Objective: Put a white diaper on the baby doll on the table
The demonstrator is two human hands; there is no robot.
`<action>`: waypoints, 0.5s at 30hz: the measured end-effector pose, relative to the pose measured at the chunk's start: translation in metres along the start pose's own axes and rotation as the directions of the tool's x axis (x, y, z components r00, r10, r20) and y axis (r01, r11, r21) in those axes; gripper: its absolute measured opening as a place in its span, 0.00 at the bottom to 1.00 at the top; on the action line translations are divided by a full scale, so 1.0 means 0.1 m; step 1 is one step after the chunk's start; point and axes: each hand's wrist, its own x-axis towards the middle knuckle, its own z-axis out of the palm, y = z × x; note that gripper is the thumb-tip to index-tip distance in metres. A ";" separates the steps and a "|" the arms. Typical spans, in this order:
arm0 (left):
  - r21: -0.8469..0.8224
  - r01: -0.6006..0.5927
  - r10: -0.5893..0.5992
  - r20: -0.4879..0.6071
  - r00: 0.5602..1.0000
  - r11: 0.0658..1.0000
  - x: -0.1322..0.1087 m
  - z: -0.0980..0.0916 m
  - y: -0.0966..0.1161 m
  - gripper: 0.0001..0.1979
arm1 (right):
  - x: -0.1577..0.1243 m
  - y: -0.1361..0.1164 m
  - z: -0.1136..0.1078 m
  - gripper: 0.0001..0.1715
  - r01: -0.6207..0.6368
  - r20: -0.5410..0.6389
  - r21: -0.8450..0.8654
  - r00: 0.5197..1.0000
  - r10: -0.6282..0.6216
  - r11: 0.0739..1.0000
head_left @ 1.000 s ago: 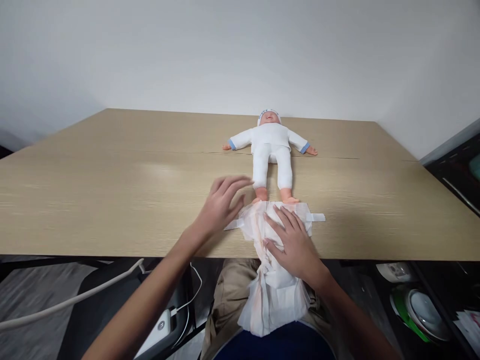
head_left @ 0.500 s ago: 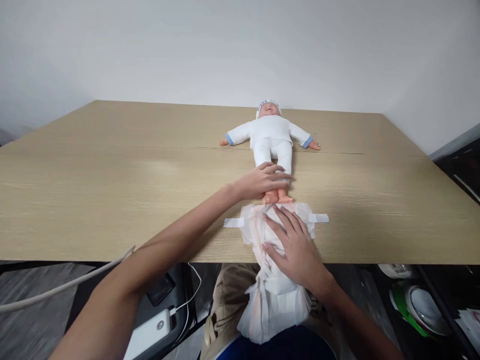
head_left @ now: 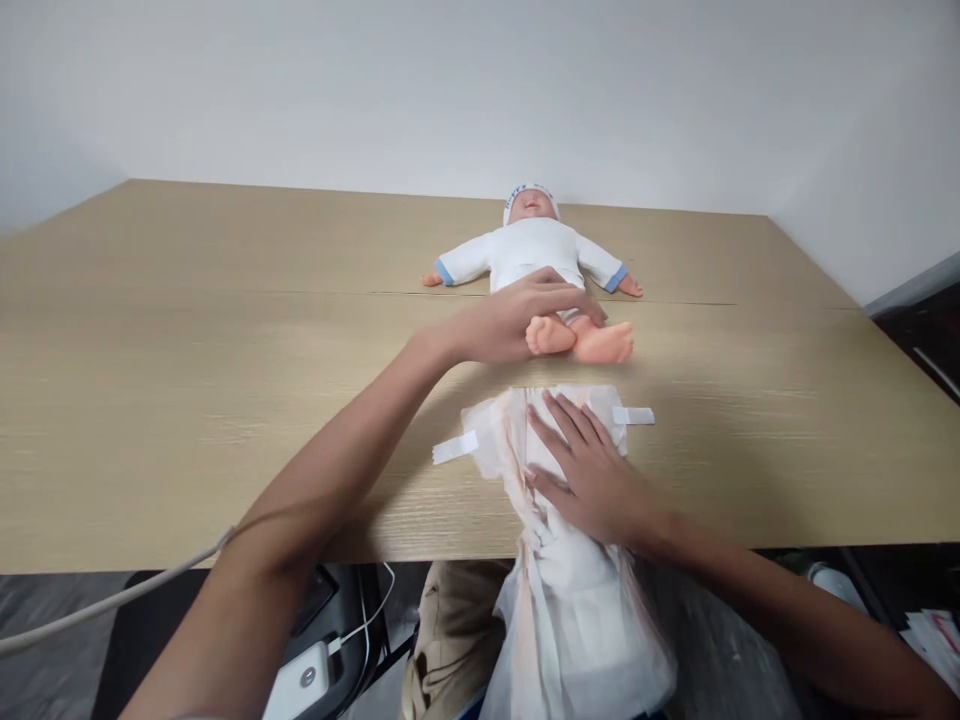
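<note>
A baby doll in white clothes with blue cuffs and a printed white cap lies on its back, arms spread, feet toward me. My left hand is wrapped round the doll's lower legs, with the bare feet showing below the fingers. Nearer to me, an unfolded white diaper lies across the table's front edge, its lower part hanging over my lap. White side tabs stick out left and right at its top. My right hand rests flat on the diaper, fingers spread.
The wooden table reaches to a pale wall. A white cable runs beside my left arm. Below the front edge, a white power bank with a cord lies on a black seat. Dark shelves with several items stand at the right.
My left hand has closed round the doll's legs and raised them, bending them toward its body. The feet are farther from the diaper. My right hand stays on the diaper; the view has shifted.
</note>
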 end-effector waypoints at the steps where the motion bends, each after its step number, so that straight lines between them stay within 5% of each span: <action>1: -0.012 0.007 -0.007 -0.003 1.000 1.000 0.03 -0.06 0.00 0.19 | 0.07 0.04 0.00 0.41 -0.002 -0.001 -0.011 1.000 0.002 1.000; 15: -0.143 -0.041 0.026 -0.104 0.994 0.989 0.23 -0.48 0.02 0.24 | 1.46 0.70 0.08 0.42 0.007 -0.119 -0.073 0.993 -0.015 0.997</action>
